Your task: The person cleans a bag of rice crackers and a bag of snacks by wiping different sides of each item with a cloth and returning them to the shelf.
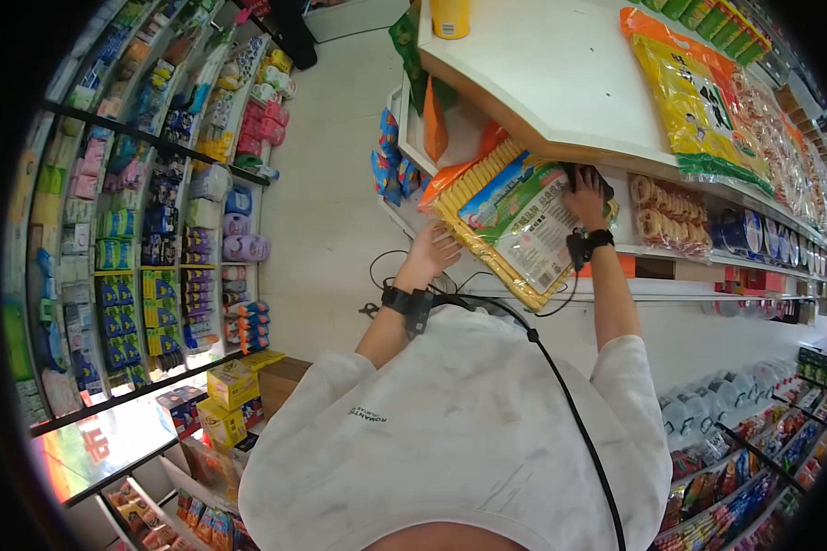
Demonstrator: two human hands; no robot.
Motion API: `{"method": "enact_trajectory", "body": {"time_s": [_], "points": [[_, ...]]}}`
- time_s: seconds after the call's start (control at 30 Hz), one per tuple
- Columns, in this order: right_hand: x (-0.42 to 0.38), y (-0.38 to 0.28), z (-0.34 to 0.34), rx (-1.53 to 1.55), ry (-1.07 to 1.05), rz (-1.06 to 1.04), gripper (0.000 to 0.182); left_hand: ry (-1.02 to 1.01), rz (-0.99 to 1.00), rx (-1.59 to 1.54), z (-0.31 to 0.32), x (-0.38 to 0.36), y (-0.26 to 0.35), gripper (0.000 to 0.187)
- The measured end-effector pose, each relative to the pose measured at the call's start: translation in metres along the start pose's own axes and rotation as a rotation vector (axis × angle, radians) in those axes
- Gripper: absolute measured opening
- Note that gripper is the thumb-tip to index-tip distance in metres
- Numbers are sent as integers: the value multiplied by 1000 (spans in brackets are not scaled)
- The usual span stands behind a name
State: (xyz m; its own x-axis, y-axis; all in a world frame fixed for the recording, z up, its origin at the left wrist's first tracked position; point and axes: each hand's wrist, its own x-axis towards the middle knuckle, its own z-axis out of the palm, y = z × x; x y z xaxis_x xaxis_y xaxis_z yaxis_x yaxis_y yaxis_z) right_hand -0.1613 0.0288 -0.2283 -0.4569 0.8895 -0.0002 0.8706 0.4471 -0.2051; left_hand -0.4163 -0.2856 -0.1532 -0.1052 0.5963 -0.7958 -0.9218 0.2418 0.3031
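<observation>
A large flat package with yellow edges and a green, blue and white label lies tilted at the lower white shelf, in front of me. My right hand rests on its upper right part, fingers spread over the wrapping. At the package's left edge is my left hand, its fingers apart and beside or against the side; whether it touches is hard to tell. An orange bag shows behind the package's upper left corner.
Above is a white shelf top with a yellow container and a yellow and orange bag. Packs of round snacks stand at the right. Stocked shelves line the left. A black cable runs over my shirt.
</observation>
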Motion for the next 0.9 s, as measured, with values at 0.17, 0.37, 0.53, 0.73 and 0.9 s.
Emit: {"method": "enact_trajectory", "body": {"time_s": [0.17, 0.37, 0.53, 0.73, 0.9], "points": [[-10, -47, -6, 184, 47, -311, 55, 30, 66, 12, 7, -3, -10, 52], [-23, 50, -14, 179, 306, -175, 56, 107, 143, 136, 20, 6, -7, 52], [-49, 84, -15, 446, 326, 112, 61, 96, 158, 165, 36, -5, -24, 52], [-105, 56, -47, 472, 371, -13, 57, 79, 170, 189, 34, 3, -25, 45], [-168, 16, -73, 399, 279, -153, 64, 13, 155, 261, 37, 0, -19, 42]]}}
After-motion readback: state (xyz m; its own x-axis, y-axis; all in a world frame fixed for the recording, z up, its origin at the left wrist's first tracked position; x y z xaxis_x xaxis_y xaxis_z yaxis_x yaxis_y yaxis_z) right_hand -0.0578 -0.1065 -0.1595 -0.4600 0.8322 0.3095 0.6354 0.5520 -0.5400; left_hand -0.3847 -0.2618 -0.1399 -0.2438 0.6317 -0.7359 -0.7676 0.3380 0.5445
